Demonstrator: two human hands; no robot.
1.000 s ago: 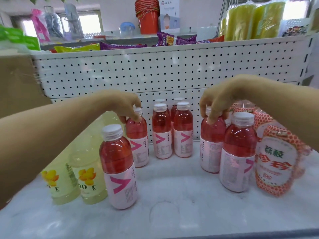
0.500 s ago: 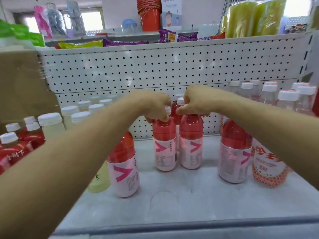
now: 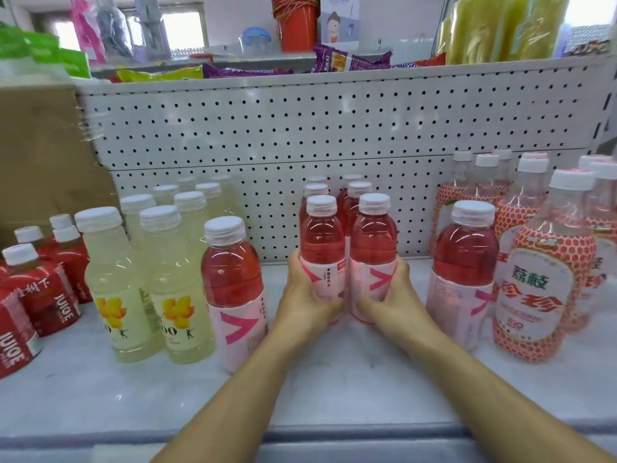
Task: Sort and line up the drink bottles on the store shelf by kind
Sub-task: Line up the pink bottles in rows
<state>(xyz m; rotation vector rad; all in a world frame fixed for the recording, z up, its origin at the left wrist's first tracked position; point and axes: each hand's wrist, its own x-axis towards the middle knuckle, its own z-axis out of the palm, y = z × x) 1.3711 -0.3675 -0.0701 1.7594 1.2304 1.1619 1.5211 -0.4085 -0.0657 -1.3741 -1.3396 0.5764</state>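
shelf (image 3: 334, 379): white, with the pegboard back panel (image 3: 300, 128) along the rear edge
left hand (image 3: 307, 299): wrapped round the label of the left front pink bottle (image 3: 322, 242), fingers curled on it low down
right hand (image 3: 394, 295): clamped the same way on the right front pink bottle (image 3: 374, 242)
gripped pair: upright, side by side, close together at mid-shelf, standing on the surface
rear pink bottles (image 3: 359, 190): two short files straight behind the pair, running to the rear edge
loose pink bottle, left (image 3: 233, 282): upright, nearer the front edge, just beside the yellow bottles (image 3: 117, 279)
loose pink bottle, right (image 3: 462, 262): upright, close against the lychee bottles (image 3: 541, 289)
yellow bottles: ranked in files left of centre, back toward the rear edge
red juice packs (image 3: 43, 292): at the left end, white caps up
lychee bottles: grouped at the right end, red-dotted labels facing front
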